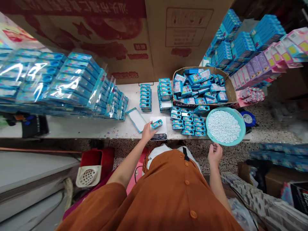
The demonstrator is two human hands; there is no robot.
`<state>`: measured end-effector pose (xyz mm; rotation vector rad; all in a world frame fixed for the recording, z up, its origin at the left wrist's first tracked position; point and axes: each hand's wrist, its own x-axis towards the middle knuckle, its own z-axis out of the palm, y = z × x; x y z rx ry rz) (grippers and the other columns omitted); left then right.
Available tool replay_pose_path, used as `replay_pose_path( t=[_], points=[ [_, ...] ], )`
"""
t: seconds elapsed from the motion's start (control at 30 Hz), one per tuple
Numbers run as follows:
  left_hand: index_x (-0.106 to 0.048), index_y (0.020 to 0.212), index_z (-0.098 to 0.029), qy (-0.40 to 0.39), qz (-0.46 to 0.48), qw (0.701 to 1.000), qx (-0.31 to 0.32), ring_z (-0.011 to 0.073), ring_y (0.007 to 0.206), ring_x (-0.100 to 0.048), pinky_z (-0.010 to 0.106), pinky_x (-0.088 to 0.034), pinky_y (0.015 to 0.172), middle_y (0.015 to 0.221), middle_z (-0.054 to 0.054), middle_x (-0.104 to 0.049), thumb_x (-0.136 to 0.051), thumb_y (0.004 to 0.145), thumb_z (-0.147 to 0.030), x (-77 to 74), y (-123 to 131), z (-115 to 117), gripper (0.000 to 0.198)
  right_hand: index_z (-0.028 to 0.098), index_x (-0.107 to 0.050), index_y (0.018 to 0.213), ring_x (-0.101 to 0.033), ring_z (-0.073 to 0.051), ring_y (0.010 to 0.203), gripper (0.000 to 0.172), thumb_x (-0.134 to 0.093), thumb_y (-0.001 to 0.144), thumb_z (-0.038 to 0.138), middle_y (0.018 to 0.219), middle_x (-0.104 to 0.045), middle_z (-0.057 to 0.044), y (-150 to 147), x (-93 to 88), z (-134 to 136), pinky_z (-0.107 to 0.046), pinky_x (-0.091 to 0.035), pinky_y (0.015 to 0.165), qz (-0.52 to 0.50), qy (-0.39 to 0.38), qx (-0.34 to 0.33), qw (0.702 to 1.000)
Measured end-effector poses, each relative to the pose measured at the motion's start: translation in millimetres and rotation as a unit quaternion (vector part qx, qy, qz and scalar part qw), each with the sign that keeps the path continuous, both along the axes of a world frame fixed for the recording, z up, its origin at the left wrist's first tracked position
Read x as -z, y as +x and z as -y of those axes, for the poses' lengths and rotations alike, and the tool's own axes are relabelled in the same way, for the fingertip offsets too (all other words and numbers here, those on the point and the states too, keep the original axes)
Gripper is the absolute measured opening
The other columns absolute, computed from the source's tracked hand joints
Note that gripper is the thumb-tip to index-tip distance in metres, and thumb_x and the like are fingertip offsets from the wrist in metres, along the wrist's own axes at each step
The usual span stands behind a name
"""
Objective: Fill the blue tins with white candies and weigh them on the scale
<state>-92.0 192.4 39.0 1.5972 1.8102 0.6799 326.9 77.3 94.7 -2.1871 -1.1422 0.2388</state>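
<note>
My left hand (pixel 146 131) grips the left end of a small blue tin (pixel 157 124) over a white digital scale (pixel 163 130); a dark round spot shows on the tin's top. Whether the tin rests on the scale cannot be told. My right hand (pixel 215 154) is at the near side of a turquoise basin (pixel 242 128) full of small white tablets (pixel 223 126). Its fingers are curled together, and what they hold, if anything, is hidden. Between scale and basin stand rows of blue tins (pixel 188 123). A flat white, blue-edged box (pixel 137 118) lies left of the scale.
Behind the tin rows, a cardboard tray (pixel 231 93) holds jumbled blue tins. Stacks of tins (pixel 145 98) stand at the back, with plastic-wrapped blue packs (pixel 72 80) on the left. Large cartons (pixel 115 41) wall off the rear. Blue tape (pixel 248 118) lies right of the basin.
</note>
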Motion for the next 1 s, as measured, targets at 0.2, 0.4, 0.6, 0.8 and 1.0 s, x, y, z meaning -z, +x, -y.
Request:
replay_pose_path(
  t=[0.2, 0.4, 0.6, 0.8, 1.0],
  points=[
    [-0.057, 0.109, -0.019, 0.033, 0.055, 0.998, 0.018, 0.0238, 0.106, -0.057, 0.038, -0.045, 0.094, 0.111, 0.009, -0.062, -0.061, 0.08, -0.032, -33.8, 34, -16, 0.032, 0.012, -0.059, 0.11, -0.059, -0.02, 0.084, 0.042, -0.048, 0.085, 0.044, 0.106, -0.06, -0.016, 10, 2.9, 1, -0.038, -0.048, 0.082, 0.001, 0.003, -0.004, 1.0],
    [-0.056, 0.115, -0.023, 0.137, 0.086, 0.978, 0.129, 0.022, 0.106, -0.056, 0.036, -0.045, 0.094, 0.112, 0.006, -0.06, -0.06, 0.083, -0.034, -135.0, 113, -28, 0.034, 0.012, -0.059, 0.109, -0.058, -0.019, 0.083, 0.04, -0.046, 0.086, 0.042, 0.102, -0.06, -0.014, 27, 13.5, -10, -0.037, -0.049, 0.082, -0.025, -0.002, -0.014, 1.0],
    [-0.058, 0.116, -0.024, 0.203, 0.132, 0.944, 0.222, 0.0214, 0.106, -0.056, 0.037, -0.045, 0.095, 0.111, 0.006, -0.06, -0.063, 0.082, -0.03, -170.5, 244, -54, 0.035, 0.014, -0.058, 0.111, -0.057, -0.021, 0.089, 0.037, -0.043, 0.089, 0.04, 0.105, -0.06, -0.015, 69, 16.3, -29, -0.039, -0.047, 0.085, -0.034, 0.017, -0.022, 0.999],
    [-0.058, 0.113, -0.021, 0.174, 0.114, 0.936, 0.284, 0.0206, 0.101, -0.057, 0.036, -0.047, 0.09, 0.107, 0.007, -0.06, -0.06, 0.082, -0.023, -120.0, 341, -77, 0.031, 0.016, -0.057, 0.111, -0.059, -0.022, 0.089, 0.036, -0.044, 0.089, 0.042, 0.108, -0.06, -0.014, 129, 18.8, -26, -0.04, -0.049, 0.083, -0.055, 0.039, 0.024, 0.997],
    [-0.059, 0.113, -0.021, 0.152, 0.074, 0.943, 0.286, 0.0221, 0.099, -0.057, 0.036, -0.047, 0.088, 0.104, 0.008, -0.06, -0.06, 0.082, -0.025, -94.3, 376, -79, 0.031, 0.016, -0.058, 0.11, -0.059, -0.021, 0.086, 0.037, -0.046, 0.088, 0.043, 0.103, -0.059, -0.013, 169, 27.5, -14, -0.04, -0.05, 0.081, -0.088, 0.042, 0.082, 0.992]
  ],
)
